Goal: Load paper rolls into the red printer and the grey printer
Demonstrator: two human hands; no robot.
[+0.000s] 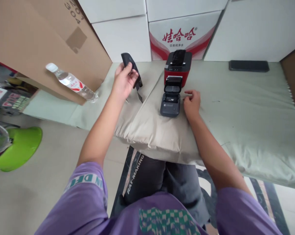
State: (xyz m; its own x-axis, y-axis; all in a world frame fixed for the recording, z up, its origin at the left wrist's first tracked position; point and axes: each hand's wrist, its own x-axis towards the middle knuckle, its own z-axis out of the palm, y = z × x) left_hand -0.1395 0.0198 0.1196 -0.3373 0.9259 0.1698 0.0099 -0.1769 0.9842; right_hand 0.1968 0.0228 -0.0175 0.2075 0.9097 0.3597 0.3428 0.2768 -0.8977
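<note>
Head view: the left hand [124,81] is raised above the pale padded surface [235,107] and is closed around a dark handheld device [130,67], with the fingers wrapped over its lower half and the upper end standing clear above the knuckles. A thin dark strap or cable [139,95] hangs from the device's lower end down to the padding; which of the two it is cannot be told. The device appears to be a rigid moulded-plastic unit, probably light, with a smooth shell that could slip in a loose hold; a grip around the mid-body, as shown, seems the most secure. The right hand [192,101] rests on the padding with fingers loosely curled and holds nothing; its fingertips lie just beside the right edge of a small dark grey printer [170,103], and whether they touch it cannot be determined. The printer's lid stands open, exposing the empty bay. This unit looks compact and stiff, but the hinged lid is judged the weak point; it is best held by the lower body at both sides, not by the lid. Directly behind it, touching or nearly so, stands a red and black printer [178,67]. The padding is soft and yields, so items on it may tilt. A water bottle [72,83] leans against a brown cardboard box [39,42] at left. A flat black object [248,65] lies well apart at the far right.
</note>
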